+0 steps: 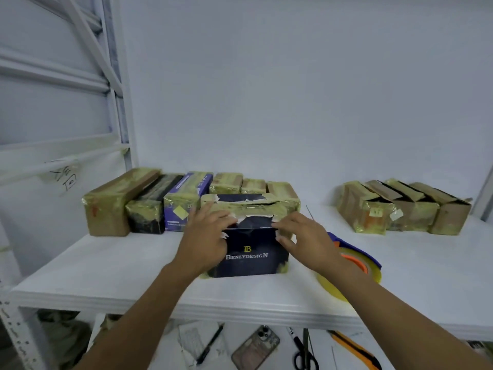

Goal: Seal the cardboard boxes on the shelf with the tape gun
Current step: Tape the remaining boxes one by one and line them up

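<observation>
A dark navy box [250,252] printed "BENLYDESIGN" stands at the front middle of the white shelf [133,265], its top wrapped in yellowish tape with torn white patches. My left hand [206,236] grips the box's upper left corner, fingers curled over the top edge. My right hand [301,236] grips the upper right corner the same way. The tape gun [357,263], blue and orange with a yellow tape roll, lies on the shelf just right of the box, partly hidden behind my right forearm.
A row of taped boxes [149,204] lines the back left, and a second group of boxes [400,209] sits at the back right. Below the shelf edge lie a phone [256,348], a pen [210,343], scissors [304,351] and an orange cutter [354,348].
</observation>
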